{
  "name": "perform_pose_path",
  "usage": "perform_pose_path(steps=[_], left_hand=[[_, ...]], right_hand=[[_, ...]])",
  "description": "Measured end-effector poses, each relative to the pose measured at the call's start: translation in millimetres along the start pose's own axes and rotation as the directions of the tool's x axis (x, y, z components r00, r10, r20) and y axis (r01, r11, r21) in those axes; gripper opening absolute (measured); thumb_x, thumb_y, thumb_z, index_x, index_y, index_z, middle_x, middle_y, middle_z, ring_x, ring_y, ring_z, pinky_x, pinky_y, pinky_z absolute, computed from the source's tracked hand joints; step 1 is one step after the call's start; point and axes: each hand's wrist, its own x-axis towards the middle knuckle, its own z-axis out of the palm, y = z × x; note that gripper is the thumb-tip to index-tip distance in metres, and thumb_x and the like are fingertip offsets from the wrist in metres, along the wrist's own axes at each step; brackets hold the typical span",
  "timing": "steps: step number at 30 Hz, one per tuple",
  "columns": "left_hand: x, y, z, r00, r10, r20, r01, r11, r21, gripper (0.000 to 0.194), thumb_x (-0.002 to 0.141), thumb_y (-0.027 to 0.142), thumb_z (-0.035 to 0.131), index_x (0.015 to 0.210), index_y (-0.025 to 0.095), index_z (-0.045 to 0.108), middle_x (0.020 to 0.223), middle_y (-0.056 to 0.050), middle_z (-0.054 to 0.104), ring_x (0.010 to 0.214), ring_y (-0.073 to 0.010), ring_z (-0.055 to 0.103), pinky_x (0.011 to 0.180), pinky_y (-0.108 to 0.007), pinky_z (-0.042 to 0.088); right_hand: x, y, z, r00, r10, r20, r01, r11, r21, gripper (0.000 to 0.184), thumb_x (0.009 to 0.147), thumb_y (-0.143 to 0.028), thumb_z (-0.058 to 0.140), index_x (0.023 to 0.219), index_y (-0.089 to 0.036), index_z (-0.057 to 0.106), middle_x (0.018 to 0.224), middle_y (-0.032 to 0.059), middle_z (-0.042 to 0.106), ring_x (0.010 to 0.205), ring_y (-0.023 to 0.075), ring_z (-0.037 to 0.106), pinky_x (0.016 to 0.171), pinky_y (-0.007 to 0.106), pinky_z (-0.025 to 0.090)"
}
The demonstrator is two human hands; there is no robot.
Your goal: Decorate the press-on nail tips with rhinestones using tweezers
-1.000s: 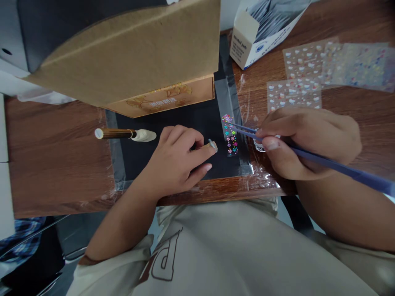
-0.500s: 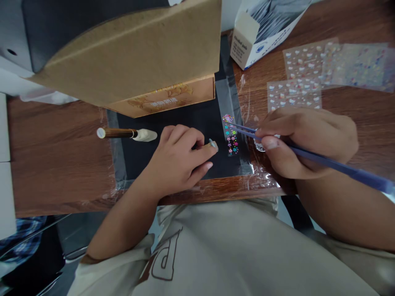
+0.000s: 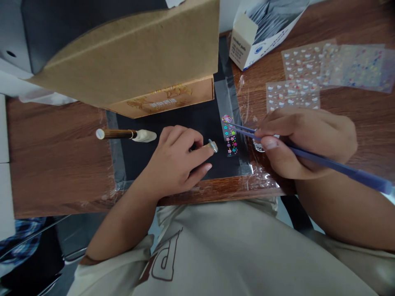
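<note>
My left hand [image 3: 180,158] rests over the black mat [image 3: 173,117], its fingers closed on a small beige holder tipped with a shiny silver-blue piece, nail-shaped like a false nail [image 3: 212,146]. Purple tweezers [image 3: 327,161] lie in the grip of my right hand [image 3: 311,139]. Their thin points touch or hover just over the upper part of a clear strip of coloured flower stickers [image 3: 231,139], at the mat's right side. Whether a sticker is pinched between the points, I cannot tell. A round piece with a white edge [image 3: 258,146] is partly hidden beneath my right fingers.
Left of my left hand lies a gold-and-white bottle [image 3: 123,134]. A large cardboard box [image 3: 138,53] and an orange box [image 3: 173,98] stand behind the mat. At back right are an alcohol pad box [image 3: 247,39] and clear sticker sheets [image 3: 293,92].
The silver-blue piece in my left fingers has turned a little, showing more of its shiny face. My right hand and the tweezers stay almost in place at the sticker strip.
</note>
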Motion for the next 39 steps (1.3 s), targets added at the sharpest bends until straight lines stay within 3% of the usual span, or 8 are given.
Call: perform_pose_path(steps=[25,39], left_hand=[[0.6,1.2,-0.6,0.998,-0.025,0.058,0.023,0.999,0.022,0.029,0.094,0.039,0.054,0.114,0.024,0.068,0.099,-0.009,0.061,0.093,-0.0271,0.052,0.081,-0.046,0.039],[-2.2,-1.6,-3.9,0.99,-0.022,-0.142,0.018,0.999,-0.029,0.011,0.09,0.03,0.062,0.096,0.022,0.059,0.096,-0.006,0.062,0.088,-0.0232,0.054,0.078,-0.043,0.039]], right_hand=[[0.8,0.2,-0.5,1.0,-0.026,-0.002,0.026,1.0,-0.001,0.011,0.086,-0.014,0.06,0.088,-0.024,0.061,0.072,-0.0017,0.061,0.063,0.0137,0.061,0.053,0.027,0.047],[-1.5,2.9,0.2,1.0,-0.008,-0.014,0.008,0.999,0.05,0.011,0.086,-0.013,0.059,0.089,-0.023,0.062,0.073,-0.0012,0.059,0.066,0.0142,0.061,0.055,0.027,0.048]])
